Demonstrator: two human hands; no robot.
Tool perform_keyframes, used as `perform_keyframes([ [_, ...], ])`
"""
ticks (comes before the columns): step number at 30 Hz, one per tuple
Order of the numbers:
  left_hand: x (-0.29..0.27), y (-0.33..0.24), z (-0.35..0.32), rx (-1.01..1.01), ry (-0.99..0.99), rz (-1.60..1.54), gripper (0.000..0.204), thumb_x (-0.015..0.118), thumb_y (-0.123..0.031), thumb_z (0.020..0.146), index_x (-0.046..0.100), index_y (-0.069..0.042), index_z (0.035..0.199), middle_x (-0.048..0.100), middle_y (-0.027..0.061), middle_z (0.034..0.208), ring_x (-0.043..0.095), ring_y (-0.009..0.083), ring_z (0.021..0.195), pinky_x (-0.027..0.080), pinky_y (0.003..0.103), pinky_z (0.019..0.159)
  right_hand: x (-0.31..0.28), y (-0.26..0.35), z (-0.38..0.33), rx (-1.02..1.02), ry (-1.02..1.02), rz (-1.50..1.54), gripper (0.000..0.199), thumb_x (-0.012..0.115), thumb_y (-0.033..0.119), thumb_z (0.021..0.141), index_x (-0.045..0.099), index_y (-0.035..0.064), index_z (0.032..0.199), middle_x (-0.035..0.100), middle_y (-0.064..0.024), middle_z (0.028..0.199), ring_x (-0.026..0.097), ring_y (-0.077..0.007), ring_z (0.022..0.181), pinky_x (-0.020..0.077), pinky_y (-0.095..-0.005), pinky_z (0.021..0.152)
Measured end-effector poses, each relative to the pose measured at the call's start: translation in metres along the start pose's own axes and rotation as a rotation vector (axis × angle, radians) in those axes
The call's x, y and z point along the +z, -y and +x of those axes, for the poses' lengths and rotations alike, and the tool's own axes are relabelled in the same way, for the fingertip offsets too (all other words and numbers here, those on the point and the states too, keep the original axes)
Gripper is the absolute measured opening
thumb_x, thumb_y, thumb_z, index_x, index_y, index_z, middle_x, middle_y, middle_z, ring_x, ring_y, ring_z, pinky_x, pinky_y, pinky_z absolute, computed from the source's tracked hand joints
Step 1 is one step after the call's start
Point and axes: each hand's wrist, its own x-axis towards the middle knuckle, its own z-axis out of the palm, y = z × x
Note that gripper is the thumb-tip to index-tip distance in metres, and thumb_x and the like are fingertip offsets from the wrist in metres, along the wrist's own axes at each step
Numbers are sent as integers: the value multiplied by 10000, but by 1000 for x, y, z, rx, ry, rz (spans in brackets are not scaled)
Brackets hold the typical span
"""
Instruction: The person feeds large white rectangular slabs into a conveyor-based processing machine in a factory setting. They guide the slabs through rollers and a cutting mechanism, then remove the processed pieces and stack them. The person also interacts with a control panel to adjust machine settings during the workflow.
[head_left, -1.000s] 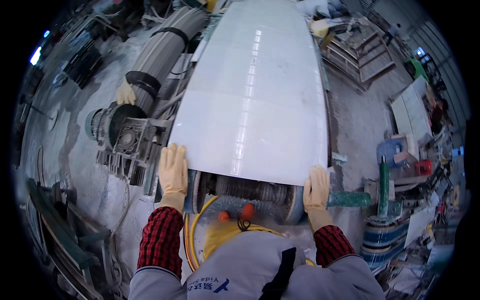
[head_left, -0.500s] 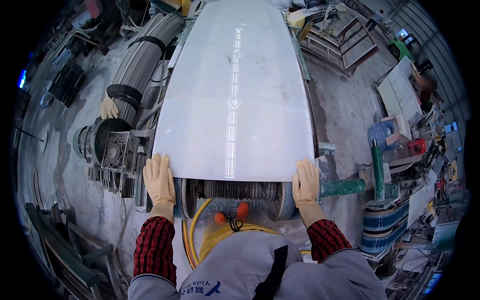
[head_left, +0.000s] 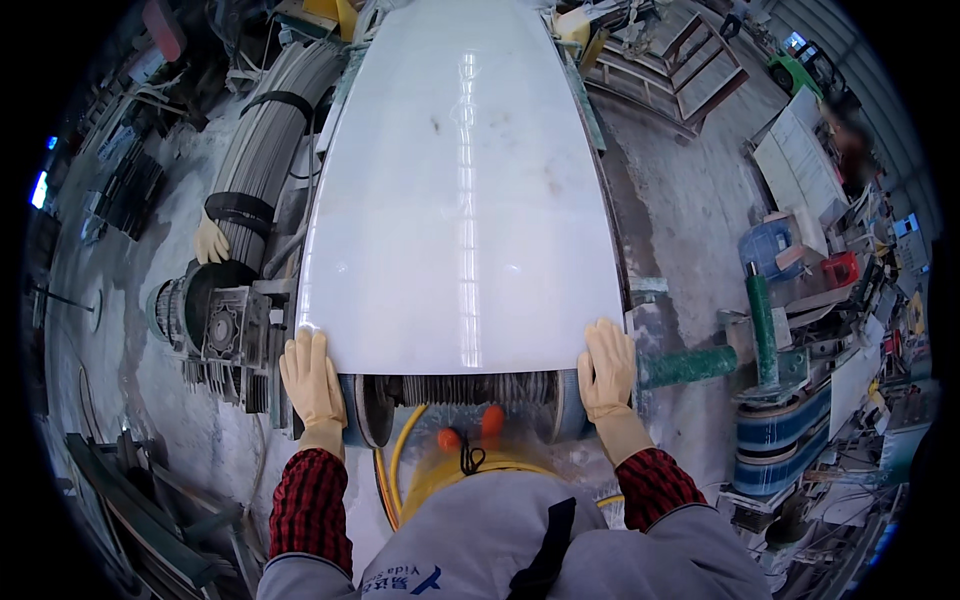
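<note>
A long, glossy white slab (head_left: 460, 260) lies flat on a machine bed in front of me, its near edge close to my waist. My left hand (head_left: 313, 385), in a cream rubber glove, rests at the slab's near left corner with the fingers stretched forward. At the near right corner my right hand (head_left: 607, 375), gloved the same way, lies with its fingers extended along the edge. Neither hand is wrapped round anything. Below the near edge, a ribbed dark roller (head_left: 470, 388) shows between two blue-rimmed wheels (head_left: 566, 405).
A motor with a gearbox (head_left: 232, 322) stands at the left, beside a strapped bundle of grey strips (head_left: 262, 150) with a spare glove (head_left: 211, 240) on it. Green pipework (head_left: 690, 366) juts out at the right. A yellow hose (head_left: 404, 445) runs near my orange-tipped footwear.
The view has shifted slightly, so the slab's near edge and the motor sit lower in the picture. Both hands stay at the slab's near corners, fingers still extended.
</note>
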Motion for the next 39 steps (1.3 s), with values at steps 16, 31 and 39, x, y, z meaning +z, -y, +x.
perform_keyframes([
  [16,3,9,-14,5,-9,-25,438,622,-136,1079,635,-80,1514,610,238,1589,535,504,1476,399,628,1239,36,148,-77,1080,563,1582,477,717,204,1157,629,50,1600,730,-102,1557,719,-261,1388,580,-407,1195],
  [31,-32,26,-24,187,-63,-267,394,705,-119,1015,675,-52,1402,651,219,1457,575,462,1345,431,610,1160,158,195,-13,1676,-301,1804,548,746,261,1177,557,23,1633,659,-204,1582,684,-393,1457,626,-585,1210],
  [39,-70,33,-53,442,285,-469,581,849,-231,910,672,-46,1431,644,229,1476,570,483,1368,406,613,1217,59,256,-140,1860,-104,1701,635,655,299,1224,420,-54,1698,565,-243,1667,607,-420,1535,519,-587,1324],
])
